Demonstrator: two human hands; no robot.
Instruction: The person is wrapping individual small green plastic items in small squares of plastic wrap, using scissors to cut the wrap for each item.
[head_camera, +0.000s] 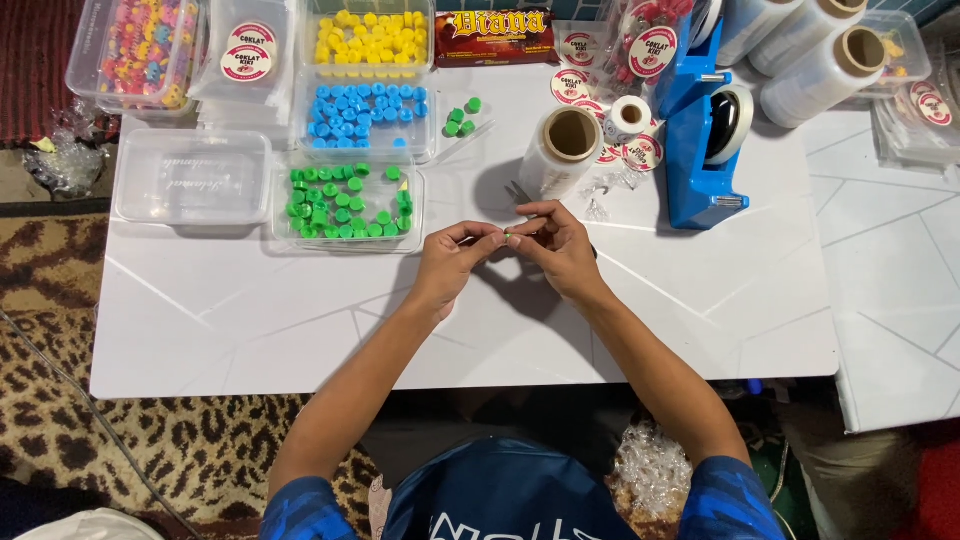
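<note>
My left hand (452, 258) and my right hand (556, 243) meet above the middle of the white table (250, 320). Their fingertips pinch one small green piece (508, 236) between them. A clear tray of green pieces (347, 203) lies to the left of my hands. Behind it are a tray of blue pieces (365, 117) and a tray of yellow pieces (368, 42). Three loose green pieces (460, 118) lie on the table beside the blue tray.
A roll of clear film (562, 150) stands just behind my hands. A blue tape dispenser (705, 130) stands at the right, with more film rolls (810, 50) behind. An empty clear container (192, 177) sits at left. Round stickers (640, 150), a dark red packet (495, 35) and a tray of mixed-colour pieces (140, 50) line the back.
</note>
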